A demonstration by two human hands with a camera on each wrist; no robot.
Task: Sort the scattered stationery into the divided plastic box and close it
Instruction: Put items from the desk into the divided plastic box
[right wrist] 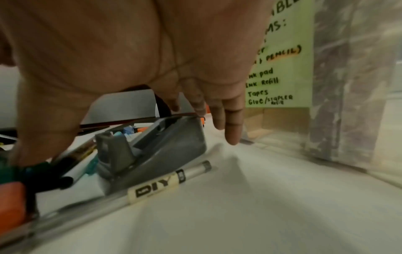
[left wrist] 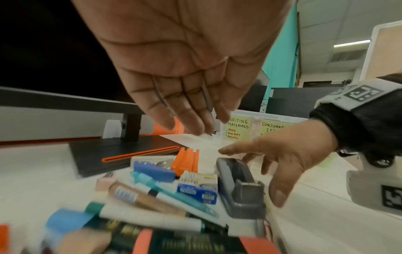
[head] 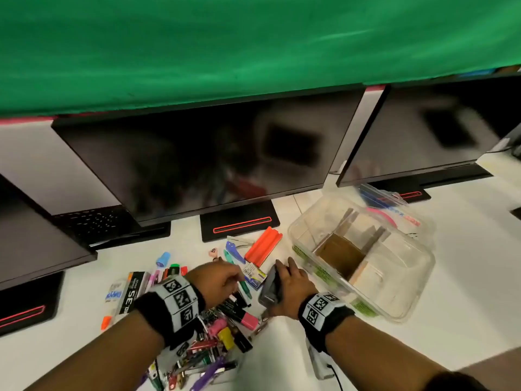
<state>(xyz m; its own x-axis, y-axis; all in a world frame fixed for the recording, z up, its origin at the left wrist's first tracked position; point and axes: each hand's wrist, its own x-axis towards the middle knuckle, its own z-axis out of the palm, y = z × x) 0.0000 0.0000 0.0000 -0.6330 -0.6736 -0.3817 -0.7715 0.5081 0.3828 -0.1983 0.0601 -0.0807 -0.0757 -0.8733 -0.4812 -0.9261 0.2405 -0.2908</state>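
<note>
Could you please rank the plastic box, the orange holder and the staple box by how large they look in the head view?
1. plastic box
2. orange holder
3. staple box, clearly the smallest

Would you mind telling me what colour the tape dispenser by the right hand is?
The tape dispenser is plain grey; the left wrist view shows it best, beside the right hand.
</note>
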